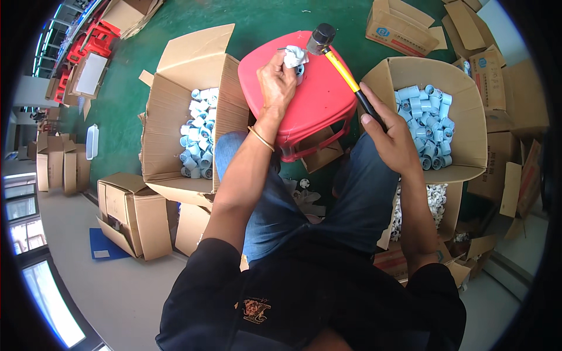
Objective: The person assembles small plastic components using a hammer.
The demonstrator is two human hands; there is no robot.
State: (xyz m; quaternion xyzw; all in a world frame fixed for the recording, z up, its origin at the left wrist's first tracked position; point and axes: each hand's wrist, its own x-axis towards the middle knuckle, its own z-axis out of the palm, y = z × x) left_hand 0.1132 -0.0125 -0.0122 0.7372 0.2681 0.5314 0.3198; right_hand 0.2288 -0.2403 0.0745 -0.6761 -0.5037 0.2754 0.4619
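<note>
My left hand (276, 85) is closed around a small white plastic piece (296, 56) over a red plastic stool (263, 63). Just below that piece, at my fingers, shows part of a light-blue pipe fitting (300, 71); how the two join is hard to see. My right hand (391, 137) grips the black end of a mallet (344, 71) with a yellow and black handle. Its dark head is raised beside the white piece, a little to the right and apart from it.
Open cardboard boxes flank the stool: the left box (167, 117) and the right box (468, 117) hold many light-blue pipe fittings (430, 120). A lower box beside my right forearm holds small white parts (437, 202). My knees are close to the stool; more cartons (404, 29) stand around.
</note>
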